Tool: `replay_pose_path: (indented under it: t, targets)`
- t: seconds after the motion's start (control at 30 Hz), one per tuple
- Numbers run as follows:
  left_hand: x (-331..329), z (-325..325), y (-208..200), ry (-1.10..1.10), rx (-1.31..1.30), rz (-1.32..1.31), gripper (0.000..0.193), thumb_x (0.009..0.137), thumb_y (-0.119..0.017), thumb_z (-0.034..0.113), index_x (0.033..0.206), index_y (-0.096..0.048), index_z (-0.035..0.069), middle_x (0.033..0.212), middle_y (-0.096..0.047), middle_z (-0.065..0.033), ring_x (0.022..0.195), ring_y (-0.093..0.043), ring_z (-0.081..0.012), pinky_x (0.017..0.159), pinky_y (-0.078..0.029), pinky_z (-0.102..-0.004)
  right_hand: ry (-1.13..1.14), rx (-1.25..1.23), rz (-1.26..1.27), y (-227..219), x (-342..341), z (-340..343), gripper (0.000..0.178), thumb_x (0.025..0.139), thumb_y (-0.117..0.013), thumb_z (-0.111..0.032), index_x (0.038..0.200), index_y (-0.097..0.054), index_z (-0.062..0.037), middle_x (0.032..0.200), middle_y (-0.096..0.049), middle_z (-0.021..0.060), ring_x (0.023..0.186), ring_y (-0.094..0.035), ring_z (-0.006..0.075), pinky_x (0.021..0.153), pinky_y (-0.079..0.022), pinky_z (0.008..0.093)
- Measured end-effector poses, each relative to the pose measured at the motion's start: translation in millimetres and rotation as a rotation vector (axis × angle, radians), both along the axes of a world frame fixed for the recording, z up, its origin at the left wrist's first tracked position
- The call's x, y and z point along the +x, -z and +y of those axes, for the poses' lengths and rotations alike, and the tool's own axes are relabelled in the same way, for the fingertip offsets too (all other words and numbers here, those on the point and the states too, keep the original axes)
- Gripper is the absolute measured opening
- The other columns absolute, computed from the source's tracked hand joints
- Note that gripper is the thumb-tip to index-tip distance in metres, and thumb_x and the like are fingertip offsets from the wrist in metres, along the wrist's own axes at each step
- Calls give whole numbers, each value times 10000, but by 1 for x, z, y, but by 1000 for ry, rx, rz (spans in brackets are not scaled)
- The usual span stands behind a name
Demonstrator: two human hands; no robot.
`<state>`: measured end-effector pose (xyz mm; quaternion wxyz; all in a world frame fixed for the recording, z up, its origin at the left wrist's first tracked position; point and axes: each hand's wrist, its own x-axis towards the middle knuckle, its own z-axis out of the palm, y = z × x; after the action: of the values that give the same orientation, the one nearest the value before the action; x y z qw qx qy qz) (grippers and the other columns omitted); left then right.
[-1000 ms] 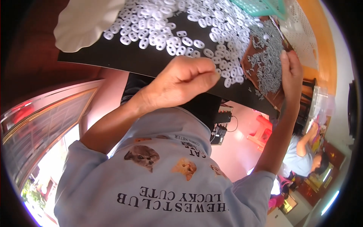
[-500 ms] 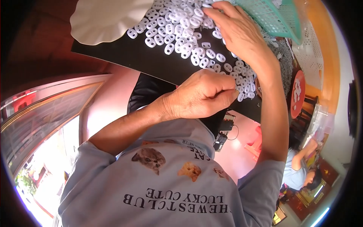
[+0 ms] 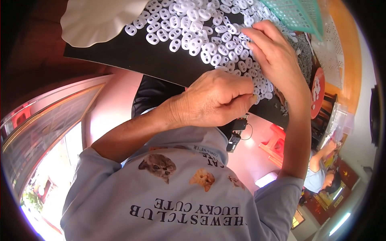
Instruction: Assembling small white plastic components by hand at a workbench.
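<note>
Many white oval plastic pieces with two holes each [image 3: 195,42] lie heaped and scattered on a black tabletop [image 3: 116,56]. My left hand [image 3: 217,98] is closed at the table's near edge, thumb against the bent fingers. Whatever it may hold is hidden. To its right and farther off, my right hand [image 3: 277,54] reaches over the right part of the spread with fingers apart. Its fingertips are at the loose pieces, and none is plainly gripped.
A cream scalloped dish [image 3: 96,26] stands at the far left, a green perforated basket [image 3: 299,16] at the far right. Beyond my right forearm are grey shreds [image 3: 304,60] and a red plate [image 3: 315,109] with white bits. A red stool [image 3: 273,144] and another person [image 3: 317,177] are lower right.
My right hand has drawn back toward me and to the right from the far part of the heap. My left hand stays closed in nearly the same place. The view has shifted slightly.
</note>
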<state>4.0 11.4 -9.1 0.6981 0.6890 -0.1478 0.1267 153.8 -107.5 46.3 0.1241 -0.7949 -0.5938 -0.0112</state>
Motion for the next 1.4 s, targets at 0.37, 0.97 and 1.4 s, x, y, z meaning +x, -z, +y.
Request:
replay_pose_path:
  t: [0.37,0.97,1.4]
  targets:
    - [2,-2,1,-18,-9,-8,211,860,-557,4,677,-453,1,576,-398,-83,507,-415,-246,499,-350,-343,28,-21,-23,-5,7,13,190,839,-588,-38,1028,-600,-37,983,-554,90,866,-578,297,733,-469,374]
    - [-3,-2,-1,14,-118,196,215,962,-532,123,788,-520,-3,680,-481,-8,607,-451,-89,552,-384,-253,109,190,123,-4,-23,-21,149,782,-624,6,906,-564,-51,859,-551,108,710,-578,329,620,-475,389]
    - [0,-19,-21,-34,-230,364,253,1001,-474,213,870,-559,14,670,-508,10,573,-443,-40,506,-375,-201,69,427,-58,-2,-70,-54,220,711,-690,63,912,-613,21,831,-549,116,618,-574,247,522,-468,333]
